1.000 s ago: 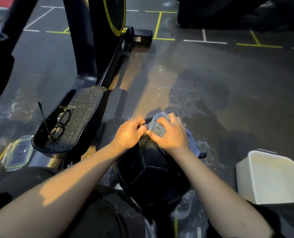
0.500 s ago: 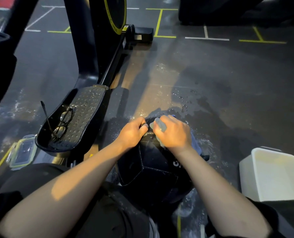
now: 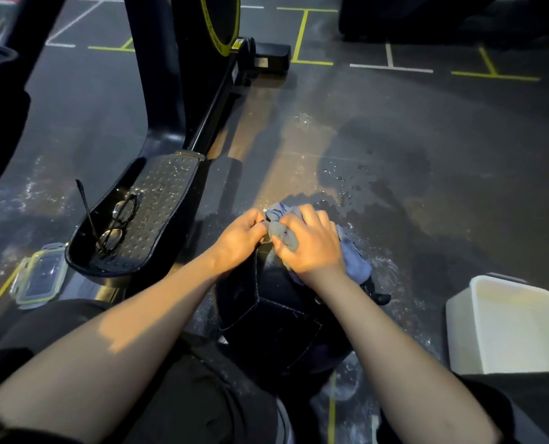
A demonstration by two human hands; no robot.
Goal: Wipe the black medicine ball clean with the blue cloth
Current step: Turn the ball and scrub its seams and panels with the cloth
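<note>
since half a second ago more of the blue cloth [image 3: 351,256] has bunched up past my knuckles at the far side of the ball, and both hands sit at much the same spot on top. from the head view i see my right hand [image 3: 310,243] curled around the cloth, pressing it onto the upper far part of the black medicine ball [image 3: 273,318], which rests on the wet floor [image 3: 394,149] between my knees. my left hand [image 3: 241,238] has its fingers curled, pinching the cloth's near edge, the two hands touching. a pair of glasses [image 3: 117,224] lies on the machine's footplate [image 3: 151,216] to the left, a clear lid [image 3: 39,275] beside it, and a white tub [image 3: 510,325] stands to the right of the ball.
</note>
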